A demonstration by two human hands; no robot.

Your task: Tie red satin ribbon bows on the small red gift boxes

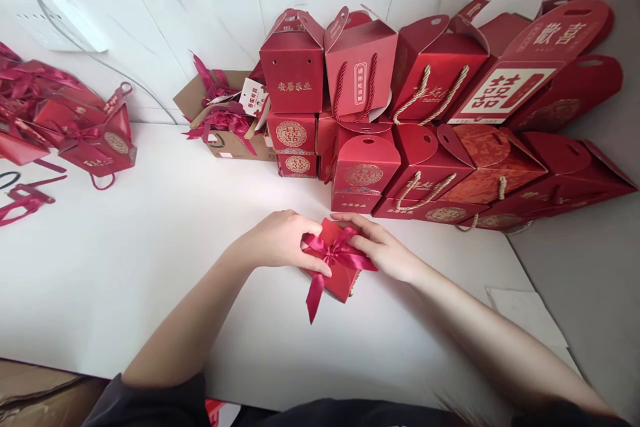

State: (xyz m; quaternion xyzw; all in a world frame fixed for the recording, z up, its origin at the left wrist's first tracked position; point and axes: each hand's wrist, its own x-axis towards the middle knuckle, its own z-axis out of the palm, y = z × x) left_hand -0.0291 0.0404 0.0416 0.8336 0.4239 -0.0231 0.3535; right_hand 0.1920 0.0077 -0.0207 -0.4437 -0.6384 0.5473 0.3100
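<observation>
A small red gift box (345,287) stands on the white table in front of me, with a dark pink satin ribbon (332,255) tied in a bow on top. My left hand (284,240) grips the box's left side, its thumb along the near side and its fingers partly hidden behind. On the other side, my right hand (384,248) closes around the far right part of the box, thumb against the bow's right loop. One ribbon tail (315,297) hangs toward me. Some gold cord shows at the box's right lower edge.
Stacked red gift boxes (367,167) with rope handles line the wall. An open cardboard box (245,143) holds ribbons and a tag. More ribboned red boxes (103,147) and loose ribbon (30,203) lie at left. White paper (527,313) lies at right on the table (165,267).
</observation>
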